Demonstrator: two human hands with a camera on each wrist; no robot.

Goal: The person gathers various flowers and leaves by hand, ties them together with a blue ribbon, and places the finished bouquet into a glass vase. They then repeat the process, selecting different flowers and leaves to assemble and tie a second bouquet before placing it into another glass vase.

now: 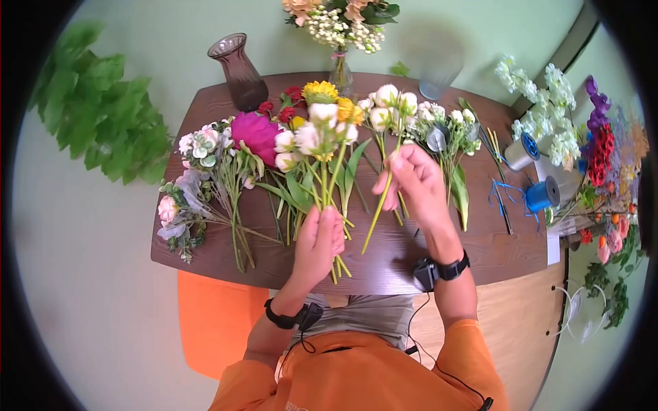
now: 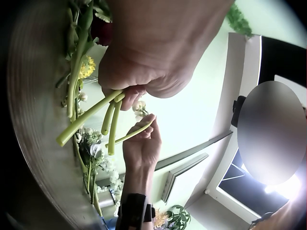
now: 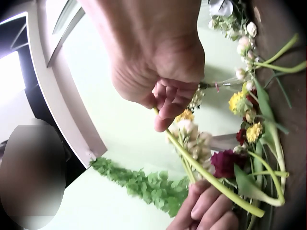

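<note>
My left hand (image 1: 319,240) grips several green stems (image 2: 113,120) whose white and yellow blooms (image 1: 321,130) fan out above the fist. To its right, my right hand (image 1: 417,181) pinches one green stem (image 3: 211,179) between thumb and fingers; that stem slants down to the left, with white blooms (image 1: 394,103) around its upper end. The stem's lower end hangs free near the left hand's bunch. Whether the two groups of blooms touch, I cannot tell.
Flowers with a magenta bloom (image 1: 255,137) lie on the dark table (image 1: 439,264) at left, white flowers (image 1: 439,130) at right. Behind stand a purple vase (image 1: 240,72), a clear vase (image 1: 340,75) with flowers and a glass (image 1: 433,85). Blue ribbon spools (image 1: 541,195) are at right.
</note>
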